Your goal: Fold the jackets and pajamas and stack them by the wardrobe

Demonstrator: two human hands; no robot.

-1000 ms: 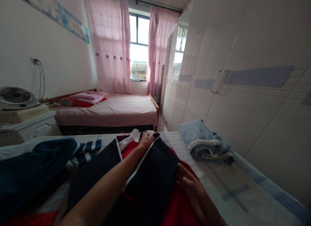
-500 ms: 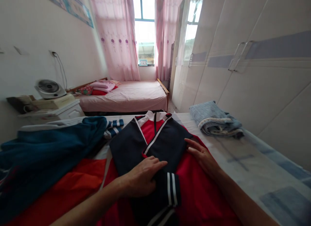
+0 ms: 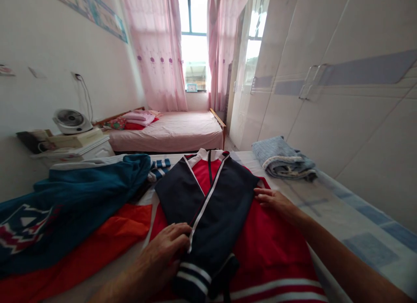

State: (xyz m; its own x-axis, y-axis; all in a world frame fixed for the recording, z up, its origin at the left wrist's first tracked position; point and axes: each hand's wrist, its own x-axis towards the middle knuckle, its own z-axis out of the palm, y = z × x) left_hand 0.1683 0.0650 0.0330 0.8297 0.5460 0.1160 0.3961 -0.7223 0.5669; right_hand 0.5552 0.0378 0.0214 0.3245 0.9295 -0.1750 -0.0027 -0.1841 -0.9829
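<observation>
A red and navy zip jacket [image 3: 211, 207] with a white collar lies front up on the bed. Its navy sleeves fold down across the chest, with white-striped cuffs at the lower middle. My left hand [image 3: 166, 251] is closed with bent fingers on the left edge of the upper sleeve, above the cuff; the thumb side is partly hidden. On the jacket's right side, by the sleeve fold, my right hand [image 3: 276, 203] rests open, fingers stretched out over the red cloth.
Left of the jacket lie a teal garment [image 3: 94, 198] and an orange one [image 3: 127, 229]. A folded blue-grey denim piece [image 3: 283, 157] sits at the right. Beyond are another bed [image 3: 182, 124], a fan [image 3: 71, 120] on a cabinet, and a white wardrobe [image 3: 293, 120].
My left hand has moved down and left, and the upper sleeve now runs straighter down the front, its cuff lower and further left. My right hand stays by the jacket's side.
</observation>
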